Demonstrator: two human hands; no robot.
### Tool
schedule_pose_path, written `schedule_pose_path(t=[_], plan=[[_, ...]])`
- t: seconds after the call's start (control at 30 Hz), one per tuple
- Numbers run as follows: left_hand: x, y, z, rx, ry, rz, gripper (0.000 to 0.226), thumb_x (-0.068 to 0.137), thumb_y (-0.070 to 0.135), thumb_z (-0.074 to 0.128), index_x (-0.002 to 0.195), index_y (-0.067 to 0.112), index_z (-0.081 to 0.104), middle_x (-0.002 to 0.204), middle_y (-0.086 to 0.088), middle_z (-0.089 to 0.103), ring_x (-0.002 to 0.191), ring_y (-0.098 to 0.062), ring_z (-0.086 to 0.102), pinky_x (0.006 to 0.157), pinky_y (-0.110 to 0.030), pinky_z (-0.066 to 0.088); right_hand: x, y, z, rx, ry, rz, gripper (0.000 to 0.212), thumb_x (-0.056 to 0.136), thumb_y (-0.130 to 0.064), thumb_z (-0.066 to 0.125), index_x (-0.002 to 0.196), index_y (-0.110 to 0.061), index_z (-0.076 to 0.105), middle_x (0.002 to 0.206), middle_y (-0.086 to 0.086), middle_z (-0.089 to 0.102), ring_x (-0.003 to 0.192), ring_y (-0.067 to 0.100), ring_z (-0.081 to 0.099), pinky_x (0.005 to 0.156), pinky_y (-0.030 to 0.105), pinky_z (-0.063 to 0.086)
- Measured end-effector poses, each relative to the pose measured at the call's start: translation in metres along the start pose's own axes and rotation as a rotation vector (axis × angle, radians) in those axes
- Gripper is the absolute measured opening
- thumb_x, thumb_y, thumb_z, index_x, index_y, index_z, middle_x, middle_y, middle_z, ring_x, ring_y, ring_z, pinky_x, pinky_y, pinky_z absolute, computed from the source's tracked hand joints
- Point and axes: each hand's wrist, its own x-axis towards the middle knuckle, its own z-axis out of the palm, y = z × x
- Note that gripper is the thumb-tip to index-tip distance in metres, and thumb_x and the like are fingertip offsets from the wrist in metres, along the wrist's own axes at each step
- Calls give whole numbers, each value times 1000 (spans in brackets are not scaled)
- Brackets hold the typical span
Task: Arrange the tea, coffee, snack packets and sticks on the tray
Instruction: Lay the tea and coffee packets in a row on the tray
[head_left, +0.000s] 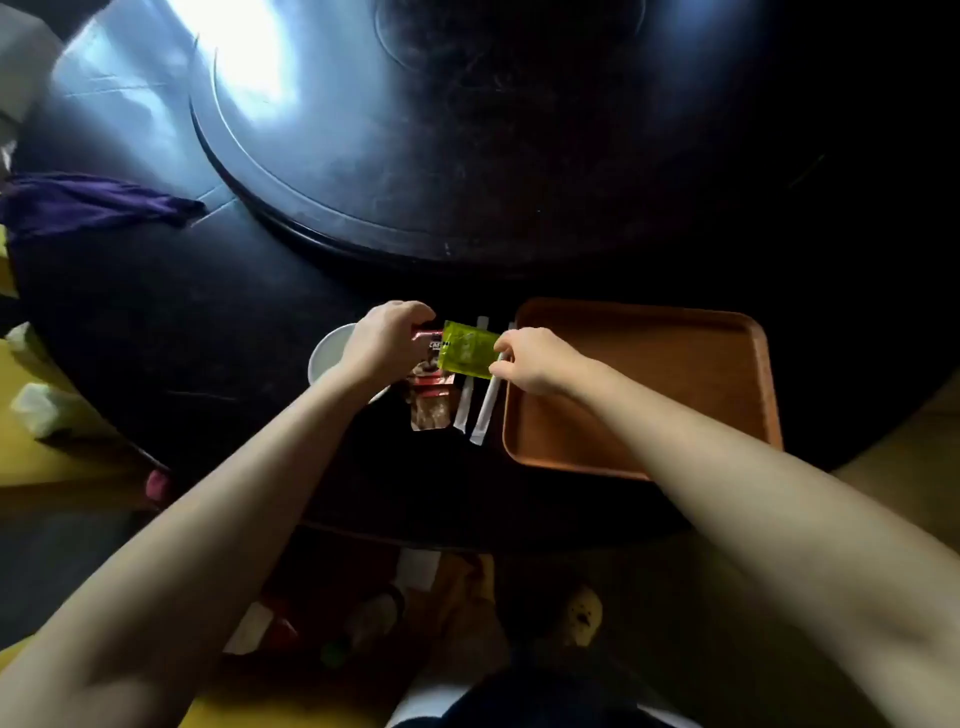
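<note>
A brown wooden tray (675, 353) lies on the dark table at the right, with nothing in it. Left of it sit a green packet (465, 349), a red coffee packet (431, 395) and two white sticks (485, 405). My right hand (540, 361) pinches the green packet's right edge, and the packet is lifted over the sticks. My left hand (387, 340) rests curled on the top of the red coffee packet, partly covering it.
A white round dish (324, 356) sits under my left wrist. A large dark turntable (467, 156) fills the table's middle. A purple cloth (93, 202) lies at the far left. The table's front edge runs just below the tray.
</note>
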Motion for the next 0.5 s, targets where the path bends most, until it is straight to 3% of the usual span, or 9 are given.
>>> schedule_pose_path(t=[0.17,0.4,0.5], plan=[[30,-13,8,195,-173,32,46,78,20,60,124,17,55,122,-11,62,114,-31,56,91,-37,45,26,-16,14,-73,128,29,47,90,-30,52,132,-11,42,131,14,50,126,32,38,104,44,33],[62,-11,5,468,-523,157,54,69,28,72,119,16,54,113,-11,57,97,-26,57,75,-36,49,50,-12,36,-174,234,-30,46,88,-26,56,130,-14,42,127,11,47,121,30,35,103,42,28],[67,-9,6,463,-635,142,63,62,29,78,117,17,50,107,-9,62,87,-23,56,71,-35,48,52,-9,36,-106,247,-19,38,85,-25,59,120,-13,50,120,10,50,118,30,39,100,42,31]])
